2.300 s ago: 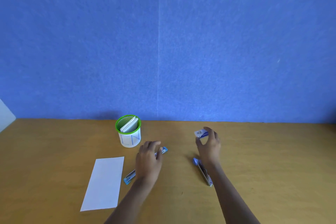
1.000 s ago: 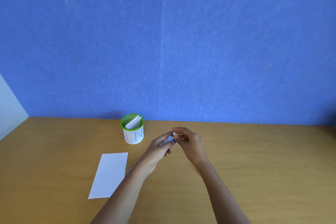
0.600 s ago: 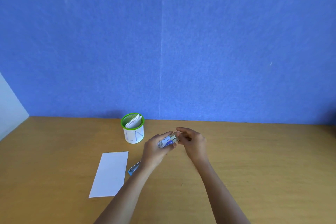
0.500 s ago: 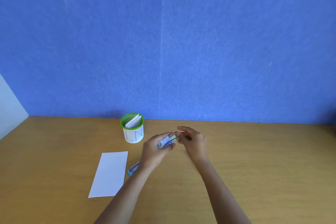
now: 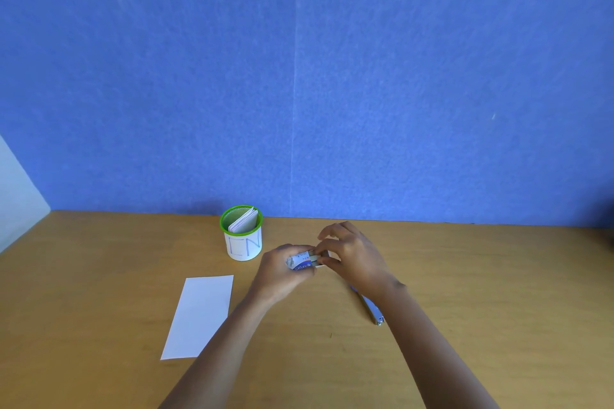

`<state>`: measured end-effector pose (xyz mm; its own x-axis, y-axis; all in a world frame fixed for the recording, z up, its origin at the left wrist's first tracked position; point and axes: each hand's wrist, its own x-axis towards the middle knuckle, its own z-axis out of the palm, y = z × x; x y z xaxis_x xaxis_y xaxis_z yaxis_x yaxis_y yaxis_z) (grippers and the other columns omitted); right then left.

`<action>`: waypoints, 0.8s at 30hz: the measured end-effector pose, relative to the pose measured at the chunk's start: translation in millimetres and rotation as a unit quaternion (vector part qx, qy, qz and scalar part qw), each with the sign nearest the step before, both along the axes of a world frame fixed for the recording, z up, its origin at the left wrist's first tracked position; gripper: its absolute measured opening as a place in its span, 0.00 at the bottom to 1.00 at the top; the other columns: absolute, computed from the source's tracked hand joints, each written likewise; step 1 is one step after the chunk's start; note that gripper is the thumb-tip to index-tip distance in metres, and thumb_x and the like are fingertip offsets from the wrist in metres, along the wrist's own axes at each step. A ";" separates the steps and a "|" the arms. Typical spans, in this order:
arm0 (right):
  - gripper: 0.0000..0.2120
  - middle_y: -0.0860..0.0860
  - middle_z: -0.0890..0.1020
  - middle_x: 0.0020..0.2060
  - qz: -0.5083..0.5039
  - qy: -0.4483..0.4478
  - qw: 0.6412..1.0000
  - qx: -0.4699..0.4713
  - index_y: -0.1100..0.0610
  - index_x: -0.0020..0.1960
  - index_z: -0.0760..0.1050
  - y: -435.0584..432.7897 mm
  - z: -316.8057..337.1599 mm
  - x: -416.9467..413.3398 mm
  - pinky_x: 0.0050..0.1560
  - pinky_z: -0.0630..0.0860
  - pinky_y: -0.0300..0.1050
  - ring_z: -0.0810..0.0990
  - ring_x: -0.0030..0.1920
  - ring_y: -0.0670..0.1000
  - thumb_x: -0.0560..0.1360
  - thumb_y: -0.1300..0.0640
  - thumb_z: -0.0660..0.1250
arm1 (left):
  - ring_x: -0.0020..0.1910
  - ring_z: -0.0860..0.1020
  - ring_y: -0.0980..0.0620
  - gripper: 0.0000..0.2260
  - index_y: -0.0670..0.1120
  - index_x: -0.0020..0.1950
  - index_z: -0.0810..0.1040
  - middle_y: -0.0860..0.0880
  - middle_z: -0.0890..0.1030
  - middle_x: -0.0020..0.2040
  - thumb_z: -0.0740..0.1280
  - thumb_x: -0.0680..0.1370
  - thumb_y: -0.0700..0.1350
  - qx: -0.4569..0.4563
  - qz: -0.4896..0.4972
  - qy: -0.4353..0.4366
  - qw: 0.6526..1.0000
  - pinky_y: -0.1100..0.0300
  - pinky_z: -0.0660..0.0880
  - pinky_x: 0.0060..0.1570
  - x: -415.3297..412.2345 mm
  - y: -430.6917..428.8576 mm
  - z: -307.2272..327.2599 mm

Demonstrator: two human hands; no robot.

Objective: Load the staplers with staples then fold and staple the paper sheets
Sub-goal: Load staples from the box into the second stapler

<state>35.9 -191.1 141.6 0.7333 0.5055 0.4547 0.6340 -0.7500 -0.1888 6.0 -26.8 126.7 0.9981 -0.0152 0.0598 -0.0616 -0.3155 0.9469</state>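
My left hand (image 5: 282, 276) grips a small blue and white staple box (image 5: 301, 263) above the middle of the wooden table (image 5: 498, 292). The fingertips of my right hand (image 5: 355, 257) pinch the box's inner tray (image 5: 321, 258), which sticks out on the right side. One blue and silver stapler (image 5: 371, 306) lies on the table under my right wrist, partly hidden. A white paper sheet (image 5: 201, 315) lies flat to the left. The second stapler is hidden behind my left arm.
A white cup with a green rim (image 5: 242, 233) stands behind the sheet and holds folded white papers. A blue wall (image 5: 299, 76) rises along the table's far edge. A white panel (image 5: 16, 189) shows at the far left.
Both hands came together from apart, with the staple box now between them. The box's tray has slid out a little to the right. The left stapler has gone out of sight behind my arm.
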 end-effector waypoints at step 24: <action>0.04 0.48 0.82 0.39 0.056 0.014 0.998 0.039 0.57 0.43 0.79 0.4 1.0 -1.1 0.38 0.76 0.44 0.79 0.42 0.51 0.73 0.59 0.66 | 0.43 0.80 0.59 0.14 0.56 0.46 0.83 0.52 0.84 0.46 0.71 0.68 0.38 -0.004 -0.016 0.010 1.000 0.72 0.74 0.42 2.6 3.5 -1.4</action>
